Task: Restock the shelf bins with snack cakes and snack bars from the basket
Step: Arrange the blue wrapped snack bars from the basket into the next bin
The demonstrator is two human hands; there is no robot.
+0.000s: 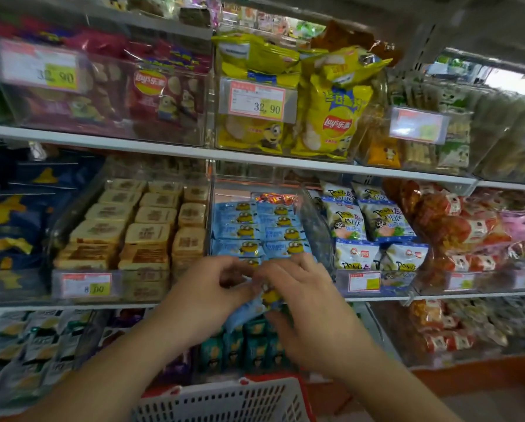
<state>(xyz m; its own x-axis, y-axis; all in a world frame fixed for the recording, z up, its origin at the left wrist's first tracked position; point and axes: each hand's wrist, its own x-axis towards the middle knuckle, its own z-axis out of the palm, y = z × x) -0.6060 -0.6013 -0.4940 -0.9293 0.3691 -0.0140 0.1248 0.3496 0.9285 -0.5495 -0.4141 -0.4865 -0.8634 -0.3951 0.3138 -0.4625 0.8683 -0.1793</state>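
Snack cake [262, 303] pinched by both hands' grip.

Yellow chip bags [331, 117] and a red chip bag [160, 95] read "Lay's", price tags show 32.90 [256, 100], 32.90 [40, 67] and 8.00 [86, 284], and white packets [346, 220] read "Panda's Easy Life".

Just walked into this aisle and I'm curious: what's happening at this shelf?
A person is restocking snacks. The left hand and right hand together grip light blue snack packs in front of the middle-shelf clear bin, already stacked with matching packs. A white basket sits below.
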